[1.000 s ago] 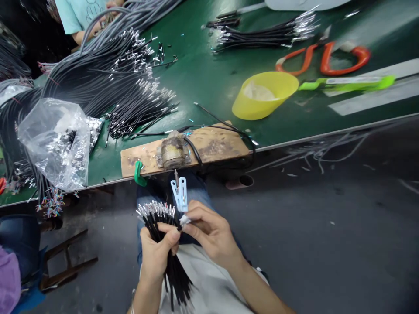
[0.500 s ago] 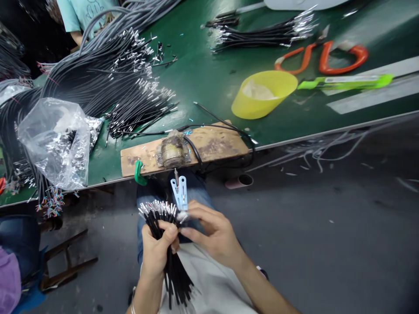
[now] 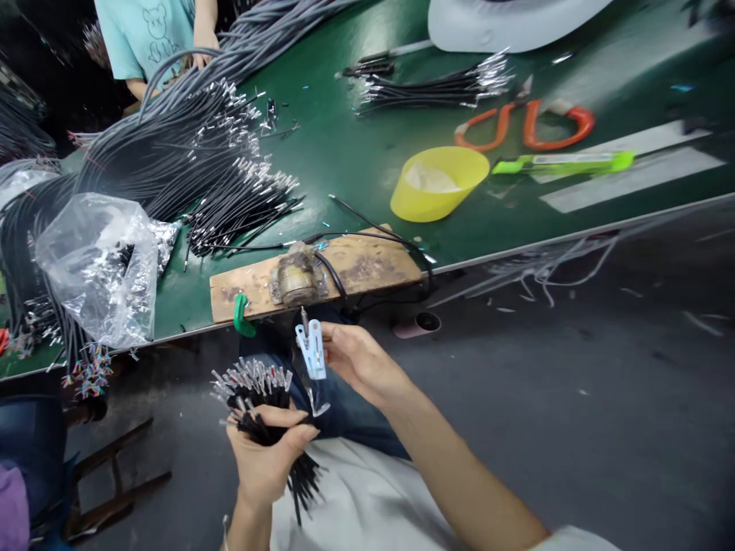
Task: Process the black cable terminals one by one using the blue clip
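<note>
My left hand (image 3: pixel 265 458) grips a bundle of black wires with metal tips (image 3: pixel 253 383), held upright over my lap, tips fanned out. My right hand (image 3: pixel 359 358) is raised beside a light blue clip (image 3: pixel 311 350) that hangs below the wooden board (image 3: pixel 367 268). Its fingertips touch the clip's right edge. Whether it pinches anything is hidden. A small clear piece (image 3: pixel 319 404) sits just under the clip, between the two hands.
On the board are a rusty metal fixture (image 3: pixel 297 277) and a green clamp (image 3: pixel 241 315). The green table (image 3: pixel 356 145) bears a heap of black wires (image 3: pixel 189 161), a plastic bag (image 3: pixel 97 268), a yellow bowl (image 3: pixel 436 184), orange-handled pliers (image 3: pixel 517 126). Another person (image 3: pixel 149 30) works at the far side.
My right hand left the bundle's tips and rose to the blue clip. My left hand dropped lower and to the left with the bundle. The view shifted slightly.
</note>
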Demonstrator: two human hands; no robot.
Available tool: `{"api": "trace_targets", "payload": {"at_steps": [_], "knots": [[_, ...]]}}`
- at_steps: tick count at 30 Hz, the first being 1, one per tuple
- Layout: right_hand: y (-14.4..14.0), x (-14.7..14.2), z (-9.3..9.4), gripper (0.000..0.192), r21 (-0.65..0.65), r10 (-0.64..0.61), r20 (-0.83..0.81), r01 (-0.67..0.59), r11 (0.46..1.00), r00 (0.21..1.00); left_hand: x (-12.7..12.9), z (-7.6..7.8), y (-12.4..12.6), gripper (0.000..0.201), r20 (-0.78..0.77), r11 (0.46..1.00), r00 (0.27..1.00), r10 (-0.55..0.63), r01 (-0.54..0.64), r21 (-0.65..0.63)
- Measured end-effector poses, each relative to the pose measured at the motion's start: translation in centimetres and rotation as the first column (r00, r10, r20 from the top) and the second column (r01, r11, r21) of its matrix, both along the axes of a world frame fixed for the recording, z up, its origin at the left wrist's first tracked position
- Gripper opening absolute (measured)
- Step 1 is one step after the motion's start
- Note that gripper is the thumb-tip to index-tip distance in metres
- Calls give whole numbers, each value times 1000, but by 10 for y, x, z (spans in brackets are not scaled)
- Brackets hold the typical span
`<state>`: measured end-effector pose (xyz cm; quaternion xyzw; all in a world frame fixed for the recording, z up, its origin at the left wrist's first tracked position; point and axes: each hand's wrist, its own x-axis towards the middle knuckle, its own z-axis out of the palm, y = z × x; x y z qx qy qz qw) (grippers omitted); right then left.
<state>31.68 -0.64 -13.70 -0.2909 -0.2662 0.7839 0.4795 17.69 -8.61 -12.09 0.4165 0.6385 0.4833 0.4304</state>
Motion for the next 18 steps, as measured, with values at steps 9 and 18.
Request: {"api": "trace_targets", "payload": {"at_steps": [9, 18], "knots": [[2, -16, 19, 29, -103, -18, -159, 2, 995, 987, 18, 12, 7, 11, -148, 978, 984, 99, -69, 197], [-5, -18, 0, 37, -204, 12, -315, -80, 976, 949, 21, 12, 10, 6, -80, 991, 996, 34, -23, 132]]}}
